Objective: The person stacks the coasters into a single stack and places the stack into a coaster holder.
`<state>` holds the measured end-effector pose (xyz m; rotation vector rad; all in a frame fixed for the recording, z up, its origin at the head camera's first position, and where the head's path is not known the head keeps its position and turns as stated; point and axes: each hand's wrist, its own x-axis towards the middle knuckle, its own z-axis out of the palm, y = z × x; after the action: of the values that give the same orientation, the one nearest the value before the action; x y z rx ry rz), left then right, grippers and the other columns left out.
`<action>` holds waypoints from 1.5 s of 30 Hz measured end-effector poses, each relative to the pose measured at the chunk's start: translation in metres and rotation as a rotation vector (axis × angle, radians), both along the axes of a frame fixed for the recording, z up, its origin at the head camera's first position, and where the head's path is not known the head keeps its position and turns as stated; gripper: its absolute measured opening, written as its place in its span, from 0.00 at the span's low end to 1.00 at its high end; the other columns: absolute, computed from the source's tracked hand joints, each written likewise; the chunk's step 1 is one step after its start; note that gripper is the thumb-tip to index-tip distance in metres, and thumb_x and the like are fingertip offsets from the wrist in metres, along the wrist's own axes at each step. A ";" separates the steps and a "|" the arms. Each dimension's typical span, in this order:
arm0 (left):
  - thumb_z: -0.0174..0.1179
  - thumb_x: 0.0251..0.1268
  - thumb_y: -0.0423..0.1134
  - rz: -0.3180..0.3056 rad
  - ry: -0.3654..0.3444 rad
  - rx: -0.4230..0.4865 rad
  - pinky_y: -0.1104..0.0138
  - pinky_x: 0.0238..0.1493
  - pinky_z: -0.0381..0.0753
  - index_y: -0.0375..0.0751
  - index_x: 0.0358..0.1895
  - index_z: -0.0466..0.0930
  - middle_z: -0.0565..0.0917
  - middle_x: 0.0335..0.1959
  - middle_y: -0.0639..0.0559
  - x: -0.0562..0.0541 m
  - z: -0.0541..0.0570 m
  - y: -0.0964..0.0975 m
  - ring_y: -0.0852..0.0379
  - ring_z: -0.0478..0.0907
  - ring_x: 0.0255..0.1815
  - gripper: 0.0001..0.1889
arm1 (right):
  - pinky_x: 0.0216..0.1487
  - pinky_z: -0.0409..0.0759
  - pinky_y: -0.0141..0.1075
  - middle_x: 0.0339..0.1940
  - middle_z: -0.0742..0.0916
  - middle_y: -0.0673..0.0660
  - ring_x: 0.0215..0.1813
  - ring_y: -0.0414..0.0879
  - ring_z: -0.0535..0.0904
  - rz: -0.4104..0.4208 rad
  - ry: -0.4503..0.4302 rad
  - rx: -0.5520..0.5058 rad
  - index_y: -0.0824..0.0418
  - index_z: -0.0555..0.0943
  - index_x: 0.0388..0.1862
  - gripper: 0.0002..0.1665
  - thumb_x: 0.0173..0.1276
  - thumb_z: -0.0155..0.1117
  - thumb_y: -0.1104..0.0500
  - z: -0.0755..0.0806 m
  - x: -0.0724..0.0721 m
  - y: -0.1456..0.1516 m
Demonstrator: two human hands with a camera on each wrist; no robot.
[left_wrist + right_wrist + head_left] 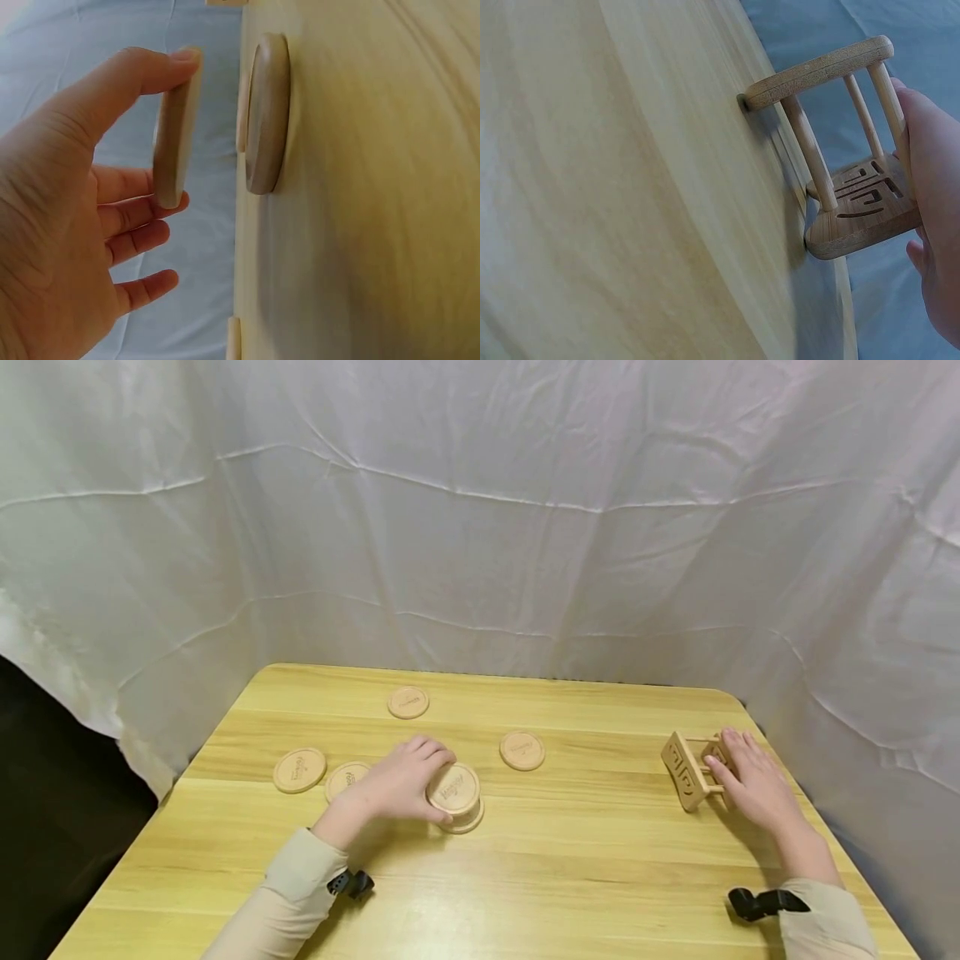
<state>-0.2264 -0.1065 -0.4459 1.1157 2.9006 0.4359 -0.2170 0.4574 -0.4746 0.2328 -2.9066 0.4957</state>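
Observation:
In the head view my left hand [405, 779] pinches a round wooden coaster [454, 788] by its edge, thumb on the near side. The left wrist view shows this coaster [177, 135] raised off the table, above a second coaster [268, 112] that lies flat. On the right, my right hand [757, 783] holds a wooden coaster rack [684, 772] by its right side. Two cut-out end panels joined by rods make up the rack [866, 191], which stands on the tabletop in the right wrist view.
More coasters lie flat: one at the back [408, 702], one right of centre [522, 750], one at far left [300, 770] and one partly behind my left hand [345, 779]. A pale curtain [480, 527] hangs behind the wooden table [585, 877].

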 end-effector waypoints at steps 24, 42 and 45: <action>0.72 0.41 0.61 0.005 -0.142 -0.064 0.53 0.70 0.67 0.43 0.68 0.69 0.75 0.64 0.51 0.007 -0.014 0.012 0.52 0.67 0.65 0.47 | 0.74 0.41 0.65 0.78 0.53 0.72 0.81 0.63 0.36 -0.005 -0.019 -0.004 0.66 0.43 0.79 0.41 0.79 0.40 0.44 0.001 0.000 -0.001; 0.72 0.42 0.58 0.009 -0.188 -0.051 0.50 0.71 0.64 0.42 0.69 0.68 0.73 0.66 0.49 0.004 -0.015 0.011 0.50 0.66 0.67 0.47 | 0.77 0.37 0.61 0.78 0.54 0.72 0.81 0.63 0.37 -0.001 -0.012 -0.001 0.67 0.44 0.79 0.41 0.79 0.40 0.45 0.001 0.001 -0.001; 0.72 0.42 0.58 0.011 -0.194 -0.046 0.50 0.71 0.64 0.42 0.69 0.68 0.73 0.66 0.49 0.004 -0.015 0.011 0.49 0.66 0.67 0.47 | 0.77 0.36 0.61 0.78 0.53 0.72 0.81 0.62 0.35 0.000 -0.012 -0.001 0.68 0.44 0.78 0.41 0.79 0.40 0.45 0.000 0.000 0.000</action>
<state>-0.2220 -0.0960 -0.4614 0.9924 2.7357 0.4483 -0.2170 0.4573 -0.4746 0.2301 -2.9181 0.5008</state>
